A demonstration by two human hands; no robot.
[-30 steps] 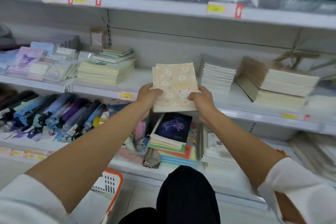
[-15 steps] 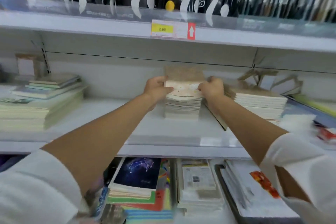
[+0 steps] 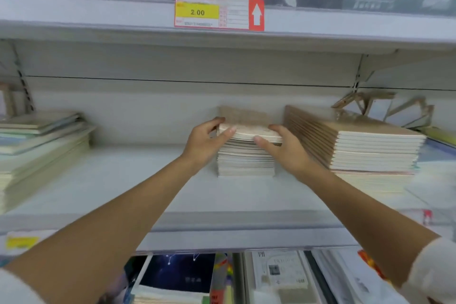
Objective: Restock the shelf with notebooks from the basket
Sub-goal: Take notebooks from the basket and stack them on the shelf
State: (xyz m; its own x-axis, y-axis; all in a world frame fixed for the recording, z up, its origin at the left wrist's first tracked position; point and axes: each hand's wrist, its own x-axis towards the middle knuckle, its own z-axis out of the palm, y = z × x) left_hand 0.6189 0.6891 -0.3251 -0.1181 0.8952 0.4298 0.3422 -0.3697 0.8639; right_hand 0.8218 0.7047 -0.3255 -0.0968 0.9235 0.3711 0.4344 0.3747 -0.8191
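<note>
A small bundle of pale peach notebooks (image 3: pixel 249 132) lies on top of a stack of notebooks (image 3: pixel 245 160) in the middle of the white shelf (image 3: pixel 123 187). My left hand (image 3: pixel 204 143) grips the bundle's left end, thumb on top. My right hand (image 3: pixel 286 147) grips its right end, fingers curled round the near edge. A brown cover (image 3: pixel 243 115) stands behind the stack against the back wall. The basket is out of view.
A taller brown-covered notebook stack (image 3: pixel 370 145) stands just right of my right hand. Pale green notebooks (image 3: pixel 37 145) are piled at the far left. The upper shelf edge carries a 2.00 price tag (image 3: pixel 218 12). Below lie a dark starry notebook (image 3: pixel 177 274) and other booklets.
The peach notebooks went from held up in front of me onto the middle stack. My view has moved closer to the shelf. Both hands still hold the bundle's ends.
</note>
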